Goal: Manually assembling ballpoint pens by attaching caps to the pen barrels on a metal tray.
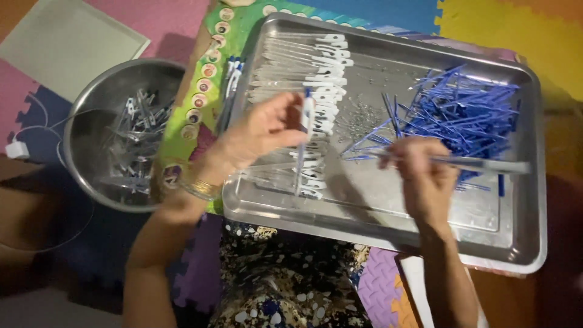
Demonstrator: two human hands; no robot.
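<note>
Seemingly assembling pens, the left hand (258,130) is pinching a clear pen barrel (305,140) upright over the steel tray (486,231), while the right hand (422,173) is gripping another barrel (486,164) flat, beside loose blue refills (461,109) piled within reach; a steel bowl (91,109) of parts is sitting left.

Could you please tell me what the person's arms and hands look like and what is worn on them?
Both forearms are bare, with no sleeves or gloves. The left hand has a gold-coloured bangle at its wrist. The right hand shows no jewellery that I can make out.
</note>
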